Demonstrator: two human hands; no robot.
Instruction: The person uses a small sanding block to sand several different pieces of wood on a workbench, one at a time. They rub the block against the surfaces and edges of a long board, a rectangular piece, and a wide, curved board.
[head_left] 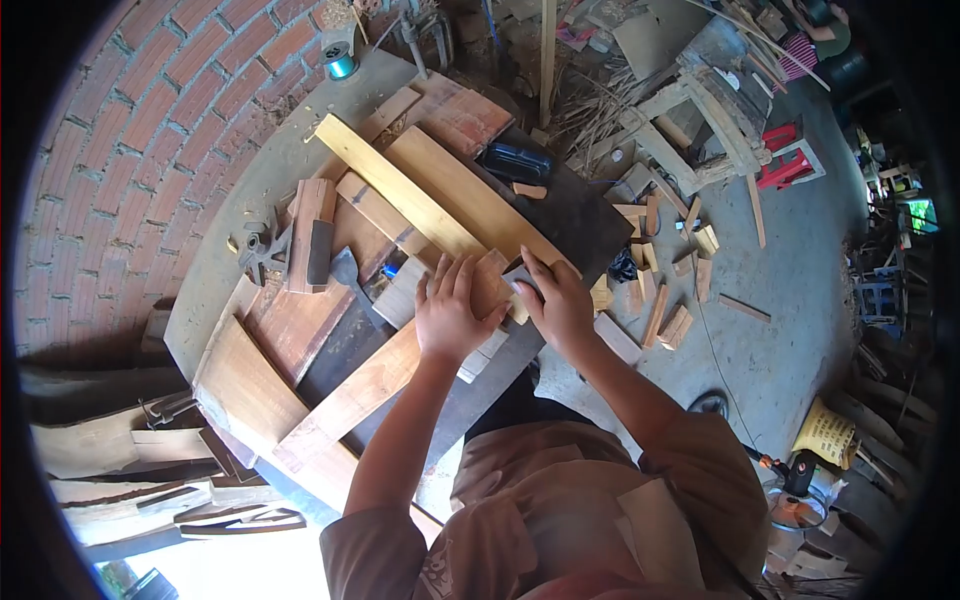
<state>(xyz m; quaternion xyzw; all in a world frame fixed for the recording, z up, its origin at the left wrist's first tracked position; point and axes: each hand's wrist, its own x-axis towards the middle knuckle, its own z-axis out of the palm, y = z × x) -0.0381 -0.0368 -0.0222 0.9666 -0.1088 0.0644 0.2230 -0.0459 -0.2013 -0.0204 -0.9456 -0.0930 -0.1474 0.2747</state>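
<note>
My left hand lies with its fingers spread on a wooden board that runs diagonally towards the lower left of the bench. Right at the board's upper end, my right hand closes its thumb and fingers around a small grey flat piece, mostly hidden by the fingers. Beyond both hands, a long pale wooden strip and a wider plank lie side by side. Short wood blocks sit under and beside my left hand.
A metal blade tool lies left of my left hand, with a dark-faced wood block behind it. A black power tool rests at the far side. Offcuts litter the floor at right, near a red stool. A brick wall borders the left.
</note>
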